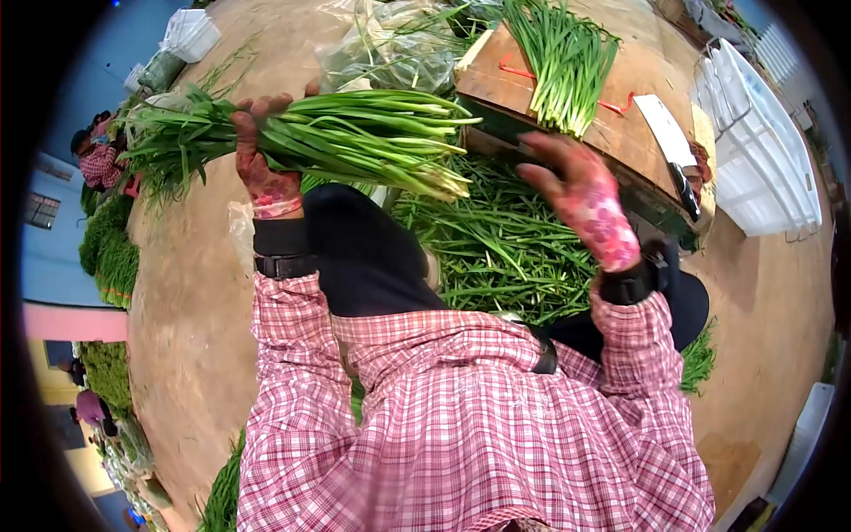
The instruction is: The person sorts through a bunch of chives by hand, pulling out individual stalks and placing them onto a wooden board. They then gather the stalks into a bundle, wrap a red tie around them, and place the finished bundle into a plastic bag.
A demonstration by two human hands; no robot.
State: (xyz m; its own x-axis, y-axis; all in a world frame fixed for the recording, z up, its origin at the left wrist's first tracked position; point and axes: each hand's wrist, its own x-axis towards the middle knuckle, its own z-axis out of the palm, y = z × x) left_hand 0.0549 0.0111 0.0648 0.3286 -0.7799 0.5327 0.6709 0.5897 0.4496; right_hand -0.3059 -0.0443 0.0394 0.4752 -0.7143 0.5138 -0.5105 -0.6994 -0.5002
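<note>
My left hand, in a red patterned glove, grips a thick bunch of green chives held level above my knees, cut ends pointing right. My right hand, gloved the same way, hovers with fingers spread just right of the bunch's cut ends, holding nothing. Below both hands lies a loose heap of chives on the ground. In front stands a wooden chopping block with another chive bunch and a cleaver on it.
White plastic crates stand at the right. A clear bag of greens lies beyond the block. Another person in a plaid shirt works at the far left beside stacked green bundles. Bare earth floor surrounds me.
</note>
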